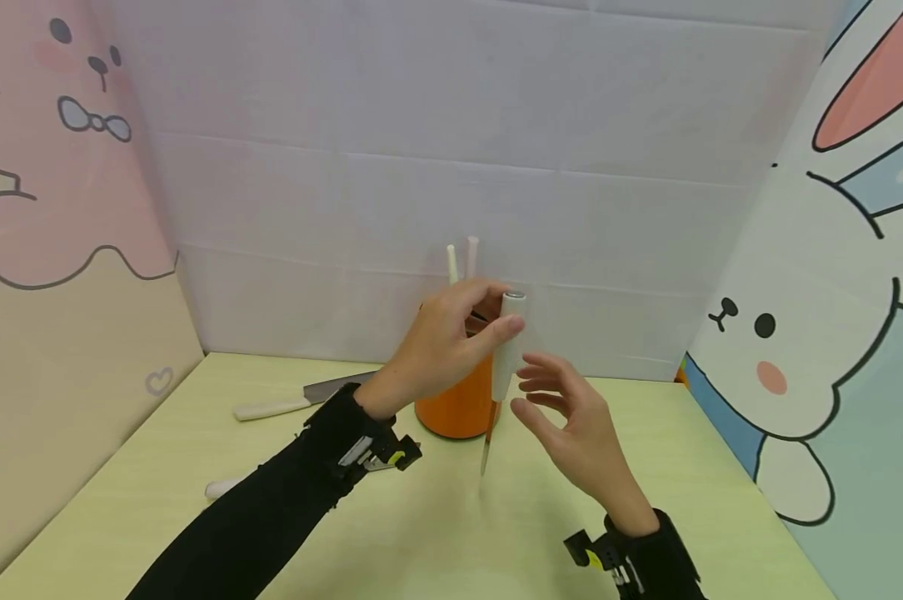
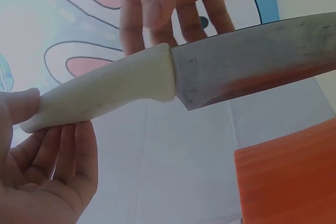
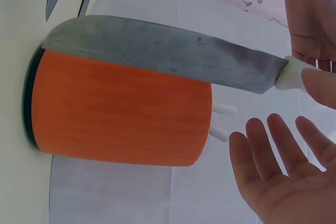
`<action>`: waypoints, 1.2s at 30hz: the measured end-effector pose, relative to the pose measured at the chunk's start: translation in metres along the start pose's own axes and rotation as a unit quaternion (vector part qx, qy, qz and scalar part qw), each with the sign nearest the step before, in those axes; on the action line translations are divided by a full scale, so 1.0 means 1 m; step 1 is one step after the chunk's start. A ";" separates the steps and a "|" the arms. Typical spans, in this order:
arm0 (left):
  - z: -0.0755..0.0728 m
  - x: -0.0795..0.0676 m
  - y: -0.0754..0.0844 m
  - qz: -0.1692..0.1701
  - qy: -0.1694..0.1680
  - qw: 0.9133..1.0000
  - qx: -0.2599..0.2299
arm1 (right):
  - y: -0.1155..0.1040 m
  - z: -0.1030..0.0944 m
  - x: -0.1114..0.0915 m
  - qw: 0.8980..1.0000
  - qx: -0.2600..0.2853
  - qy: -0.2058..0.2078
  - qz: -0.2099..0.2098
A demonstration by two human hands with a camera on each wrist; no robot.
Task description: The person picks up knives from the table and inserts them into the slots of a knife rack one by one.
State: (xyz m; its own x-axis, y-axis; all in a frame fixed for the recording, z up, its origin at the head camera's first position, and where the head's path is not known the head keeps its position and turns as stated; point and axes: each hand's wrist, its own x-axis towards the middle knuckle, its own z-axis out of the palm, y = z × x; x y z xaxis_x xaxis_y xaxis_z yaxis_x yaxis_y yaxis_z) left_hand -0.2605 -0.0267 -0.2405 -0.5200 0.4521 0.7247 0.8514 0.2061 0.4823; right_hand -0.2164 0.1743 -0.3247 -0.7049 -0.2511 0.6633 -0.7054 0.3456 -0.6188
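A kitchen knife (image 2: 252, 56) with a white handle hangs blade down in front of an orange cylindrical holder (image 1: 451, 410). My left hand (image 1: 444, 337) pinches the top end of its handle between thumb and fingers. Just right of the handle is my right hand (image 1: 571, 421), fingers spread and slightly bent, with a gap between it and the knife in the head view. The broad blade (image 3: 157, 48) crosses in front of the holder in the right wrist view. Two slim pale handles (image 1: 471, 254) stick up from the holder.
Left of the holder another white-handled knife (image 1: 271, 408) lies on the pale table (image 1: 421, 542). A second white handle (image 1: 222, 487) shows partly behind my left sleeve. A white cloth wall (image 1: 451, 167) stands at the back, with cartoon-printed panels (image 1: 789, 333) at the sides.
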 end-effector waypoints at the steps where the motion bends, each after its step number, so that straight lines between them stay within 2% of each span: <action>1: -0.002 0.002 0.001 0.000 -0.001 1.000 -0.001 | 0.003 -0.002 -0.002 1.000 -0.005 -0.001 0.006; 5: -0.011 0.013 0.005 0.004 -0.001 1.000 0.007 | 0.017 -0.009 -0.009 0.999 -0.045 -0.006 0.010; 10: -0.024 0.031 0.013 0.025 0.002 1.000 0.019 | 0.029 -0.019 -0.018 0.994 -0.105 -0.012 0.008; 16: -0.039 0.051 0.021 0.037 0.006 0.999 0.031 | 0.040 -0.024 -0.024 0.991 -0.135 -0.018 0.015; 26: -0.068 0.078 0.035 0.013 0.010 0.997 0.079 | 0.056 -0.025 -0.029 0.981 -0.186 -0.042 0.032; 36: -0.085 0.106 0.040 -0.015 0.026 0.996 0.090 | 0.060 -0.025 -0.031 0.977 -0.189 -0.081 0.058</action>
State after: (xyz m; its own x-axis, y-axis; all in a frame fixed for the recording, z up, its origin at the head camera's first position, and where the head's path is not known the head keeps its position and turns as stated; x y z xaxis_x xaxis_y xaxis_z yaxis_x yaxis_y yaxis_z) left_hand -0.2871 -0.0444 -0.1028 -0.5441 0.3997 0.7377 0.8318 0.3724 0.4117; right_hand -0.2348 0.2252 -0.3723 -0.8022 -0.3204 0.5039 -0.5646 0.6817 -0.4653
